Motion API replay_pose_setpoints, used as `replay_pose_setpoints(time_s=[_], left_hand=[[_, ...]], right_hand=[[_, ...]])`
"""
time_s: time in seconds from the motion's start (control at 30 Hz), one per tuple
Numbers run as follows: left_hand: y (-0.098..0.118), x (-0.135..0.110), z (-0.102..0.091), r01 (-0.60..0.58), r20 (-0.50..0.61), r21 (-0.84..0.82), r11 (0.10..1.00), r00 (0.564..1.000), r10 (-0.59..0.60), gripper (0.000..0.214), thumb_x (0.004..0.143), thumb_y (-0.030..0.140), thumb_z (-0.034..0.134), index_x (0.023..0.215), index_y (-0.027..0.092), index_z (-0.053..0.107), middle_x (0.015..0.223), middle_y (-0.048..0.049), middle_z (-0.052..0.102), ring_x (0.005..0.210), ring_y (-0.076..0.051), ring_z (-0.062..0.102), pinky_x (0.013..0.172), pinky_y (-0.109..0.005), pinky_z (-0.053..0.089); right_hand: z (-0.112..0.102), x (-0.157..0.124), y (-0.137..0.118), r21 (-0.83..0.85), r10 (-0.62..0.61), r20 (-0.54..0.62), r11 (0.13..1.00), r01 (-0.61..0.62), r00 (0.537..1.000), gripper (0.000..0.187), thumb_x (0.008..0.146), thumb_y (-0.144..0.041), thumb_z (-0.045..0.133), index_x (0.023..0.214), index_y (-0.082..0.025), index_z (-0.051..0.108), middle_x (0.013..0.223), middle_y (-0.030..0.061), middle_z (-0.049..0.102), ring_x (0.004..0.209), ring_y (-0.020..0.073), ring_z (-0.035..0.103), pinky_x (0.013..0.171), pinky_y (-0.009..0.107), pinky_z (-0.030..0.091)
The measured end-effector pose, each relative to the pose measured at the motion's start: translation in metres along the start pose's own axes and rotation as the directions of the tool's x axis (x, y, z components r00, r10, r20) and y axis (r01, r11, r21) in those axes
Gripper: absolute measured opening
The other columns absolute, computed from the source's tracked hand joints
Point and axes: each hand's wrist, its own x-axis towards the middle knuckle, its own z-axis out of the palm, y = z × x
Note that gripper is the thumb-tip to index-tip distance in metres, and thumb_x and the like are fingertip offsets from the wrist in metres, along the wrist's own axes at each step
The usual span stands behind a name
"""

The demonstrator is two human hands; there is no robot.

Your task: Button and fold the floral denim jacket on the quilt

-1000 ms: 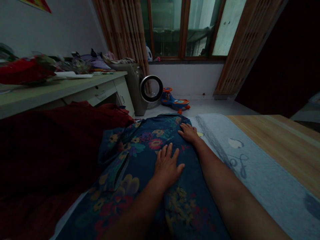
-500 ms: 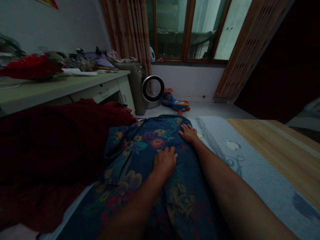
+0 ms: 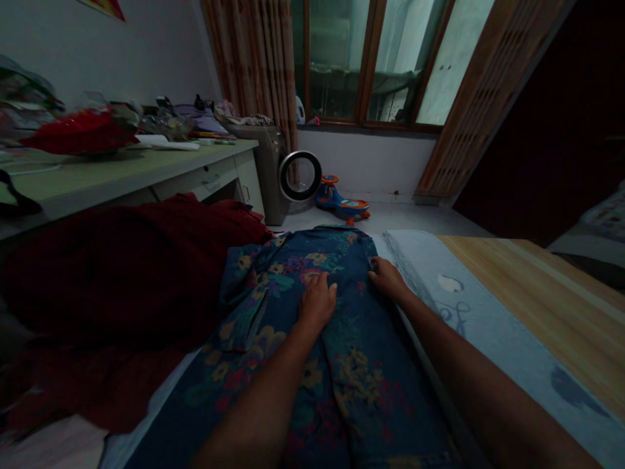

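Note:
A long dark blue floral shirt (image 3: 288, 332) lies spread over the bed, its collar at the far end and one sleeve (image 3: 247, 322) folded across its left part. My left hand (image 3: 317, 301) rests on the middle of the shirt with the fingers stretched out and holds nothing. At the shirt's right edge, near the shoulder, my right hand (image 3: 387, 277) has its fingers closed on the cloth in a pinch. Beneath the shirt is a light blue-grey bed cover (image 3: 439, 303).
A heap of dark red cloth (image 3: 122, 273) lies against the shirt's left. Bare wooden board (image 3: 527, 280) borders the cover on the right. Beyond stand a cluttered desk (image 3: 122, 176), a washer with an open round door (image 3: 300, 176) and a blue-orange ride-on toy (image 3: 342, 203).
My right hand went from lying spread on the shirt to pinching its right edge, slightly nearer me. The left hand shifted slightly up and left on the cloth.

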Motion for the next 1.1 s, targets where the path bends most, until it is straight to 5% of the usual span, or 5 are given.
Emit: replay_pose_setpoints(time_s=[0.17,0.43,0.7,0.93,1.1], left_hand=[[-0.005,0.009,-0.001,0.096,0.051,-0.213,0.972,0.995,-0.087,0.032,0.093,0.021,0.043,0.122,0.016,0.054,0.121,-0.0155,0.065,0.113,-0.027,0.061,0.098,-0.041,0.043],[-0.016,0.024,0.009,0.238,0.116,-0.65,0.721,0.97,-0.215,0.036,0.083,0.014,0.051,0.119,0.016,0.058,0.12,-0.0125,0.065,0.107,-0.02,0.063,0.093,-0.034,0.049],[-0.015,0.02,0.004,0.298,0.225,-0.806,0.511,0.953,-0.201,0.043,0.068,0.006,0.051,0.105,0.015,0.07,0.095,-0.0057,0.073,0.08,-0.017,0.068,0.074,-0.028,0.055],[-0.013,0.021,0.008,0.331,0.251,-0.837,0.436,0.94,-0.232,0.054,0.066,0.007,0.055,0.119,0.014,0.066,0.097,-0.0066,0.074,0.083,-0.018,0.069,0.079,-0.029,0.055],[-0.014,0.023,0.011,0.351,0.267,-0.836,0.422,0.932,-0.246,0.049,0.073,0.011,0.059,0.121,0.014,0.064,0.1,-0.0086,0.074,0.085,-0.018,0.069,0.082,-0.03,0.055]], right_hand=[[-0.011,-0.07,0.005,0.157,0.054,0.095,0.985,-0.068,0.994,0.045,0.084,-0.026,0.058,0.128,-0.015,0.054,0.107,0.0091,0.069,0.095,0.0212,0.064,0.08,0.028,0.045],[-0.027,-0.147,-0.012,0.394,0.068,0.186,0.909,-0.138,0.98,0.061,0.078,-0.032,0.059,0.136,-0.015,0.046,0.103,0.007,0.068,0.094,0.0226,0.064,0.082,0.033,0.048],[-0.032,-0.187,-0.013,0.76,0.163,0.161,0.609,-0.228,0.973,0.04,0.083,-0.046,0.052,0.113,-0.022,0.061,0.108,0.0067,0.069,0.095,0.0244,0.067,0.082,0.037,0.053],[-0.037,-0.231,-0.01,0.656,0.148,0.204,0.713,-0.247,0.968,0.052,0.076,-0.046,0.063,0.124,-0.025,0.061,0.126,0.0084,0.064,0.114,0.0294,0.06,0.096,0.043,0.049],[-0.041,-0.267,-0.004,0.679,0.058,0.314,0.684,-0.266,0.948,0.054,0.079,-0.045,0.065,0.13,-0.029,0.059,0.128,0.0075,0.064,0.115,0.0295,0.06,0.098,0.043,0.049]])
